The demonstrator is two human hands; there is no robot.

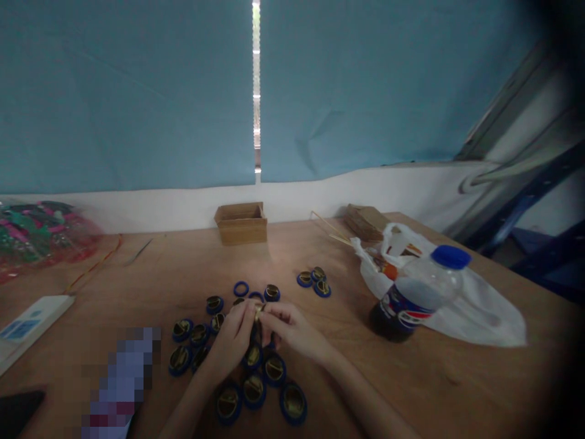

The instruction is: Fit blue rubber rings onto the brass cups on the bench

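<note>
My left hand and my right hand meet over the middle of the table. Their fingertips pinch a small gold-coloured piece between them; its exact kind is too small to make out. Around and under the hands lie several round blue-rimmed parts with gold-coloured, barred centres, such as one round part just below them. A bare blue ring rests beyond my left hand. A small group of the same round parts sits apart, to the right. Some parts are partly hidden by my hands.
At the back stands an open cardboard box. A cola bottle and a white plastic bag occupy the right side, near a folded brown carton. On the left are a white power strip and a red plastic bundle.
</note>
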